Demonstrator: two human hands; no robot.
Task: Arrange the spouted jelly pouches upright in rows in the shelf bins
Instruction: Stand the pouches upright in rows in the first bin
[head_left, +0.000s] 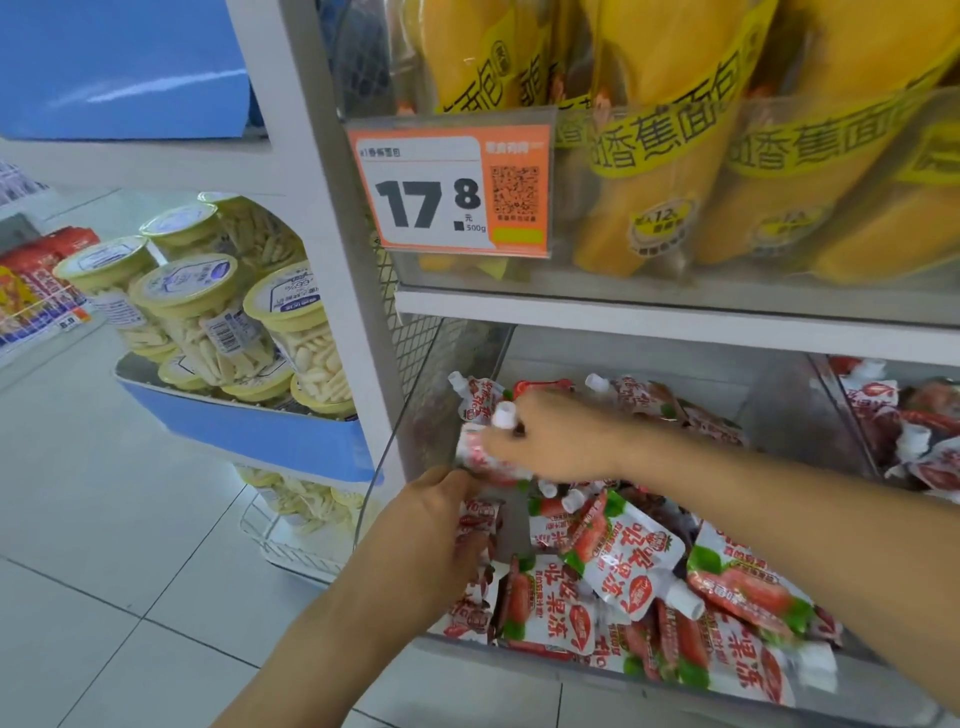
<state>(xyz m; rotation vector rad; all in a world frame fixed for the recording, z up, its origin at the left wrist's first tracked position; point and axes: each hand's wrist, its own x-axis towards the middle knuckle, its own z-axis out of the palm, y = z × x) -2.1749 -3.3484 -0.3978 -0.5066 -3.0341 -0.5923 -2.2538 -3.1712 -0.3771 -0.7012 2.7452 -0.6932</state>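
At the left end of the clear shelf bin (779, 415), a jelly pouch (480, 449) stands roughly upright, long axis vertical, white spout up. The right hand (550, 441) pinches it near the spout. The left hand (441, 525) curls around its lower edge. Other pouches (623, 561) lie jumbled.

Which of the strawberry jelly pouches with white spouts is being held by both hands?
The pouch at the bin's left wall, gripped between right hand and left hand; others lie loose.
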